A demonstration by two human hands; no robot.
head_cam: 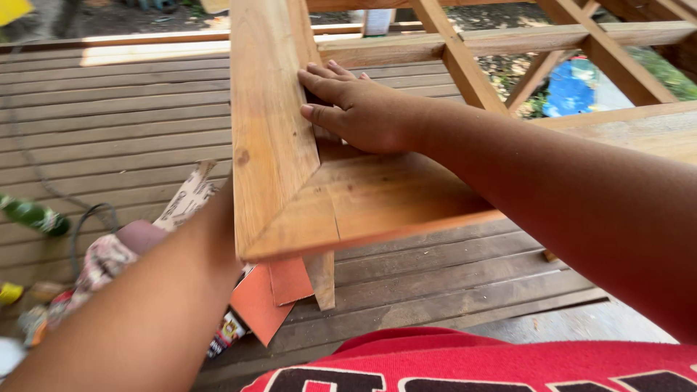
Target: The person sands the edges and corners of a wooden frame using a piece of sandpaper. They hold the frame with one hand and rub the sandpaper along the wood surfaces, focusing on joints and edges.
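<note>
Right hand [359,109] lies flat, steadying the mitred wooden frame [290,181] at twelve o'clock; left hand's grip hidden beneath, can't tell.

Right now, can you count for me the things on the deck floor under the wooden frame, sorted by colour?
Orange sandpaper sheets: 2
Green bottle: 1
Yellow item: 1
Patterned cloth: 1
Dark cable: 1
Total: 6

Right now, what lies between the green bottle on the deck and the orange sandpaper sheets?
In the head view, a flowered cloth bundle and the person's left forearm lie between green bottle and orange sandpaper sheets.
</note>
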